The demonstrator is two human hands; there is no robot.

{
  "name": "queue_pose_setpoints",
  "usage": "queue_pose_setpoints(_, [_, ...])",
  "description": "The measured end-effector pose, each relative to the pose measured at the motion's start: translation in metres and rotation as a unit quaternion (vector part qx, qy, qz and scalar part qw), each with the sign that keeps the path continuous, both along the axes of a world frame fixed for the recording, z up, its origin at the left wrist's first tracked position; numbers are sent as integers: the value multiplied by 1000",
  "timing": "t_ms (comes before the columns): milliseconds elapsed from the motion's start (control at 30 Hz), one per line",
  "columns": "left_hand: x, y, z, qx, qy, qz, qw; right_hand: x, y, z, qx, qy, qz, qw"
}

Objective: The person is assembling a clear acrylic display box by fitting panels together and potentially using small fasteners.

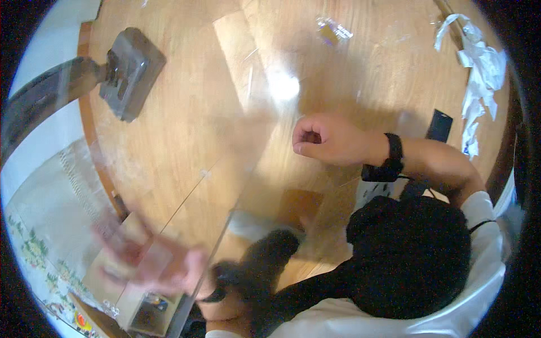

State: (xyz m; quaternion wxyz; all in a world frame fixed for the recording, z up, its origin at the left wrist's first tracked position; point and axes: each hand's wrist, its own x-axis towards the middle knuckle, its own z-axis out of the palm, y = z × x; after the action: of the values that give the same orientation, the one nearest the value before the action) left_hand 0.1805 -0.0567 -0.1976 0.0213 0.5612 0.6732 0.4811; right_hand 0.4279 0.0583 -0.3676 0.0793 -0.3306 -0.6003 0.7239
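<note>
My right hand (327, 138) is closed above the wood-look surface, its fingers curled round toward the thumb. A dark gap shows inside the curl, and I make out nothing held there. The wrist wears a black watch (394, 153). At the lower left, my left hand (163, 262) is smeared by motion, with its fingers spread apart. A pale squarish patch shows over its palm; I cannot tell what it is. Beneath this hand is a light brown open box (138, 325) with small things inside. A long straight edge (225, 228) runs beside the left wrist.
A dark brown block on a curved arm (135, 73) stands at the far left. Crumpled white sheeting (484, 70) lies at the far right, near a flat black rectangle (440, 125). A small purple-and-yellow wrapper (333, 32) is at the far side. Patterned cloth (39, 225) covers the left edge.
</note>
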Motion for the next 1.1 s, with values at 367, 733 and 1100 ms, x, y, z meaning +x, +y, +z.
queue_pose_setpoints(367, [-43, 36, 127, 20, 436, -268, 859, 19, 59, -48, 213, -132, -97, 963])
queue_pose_setpoints(733, [31, 81, 192, -428, 380, -253, 780, -60, 150, -93, 463, -205, -134, 852])
queue_pose_setpoints(1100, [14, 65, 159, -382, 285, -285, 831, -40, 146, -98, 548, -238, -25, 802])
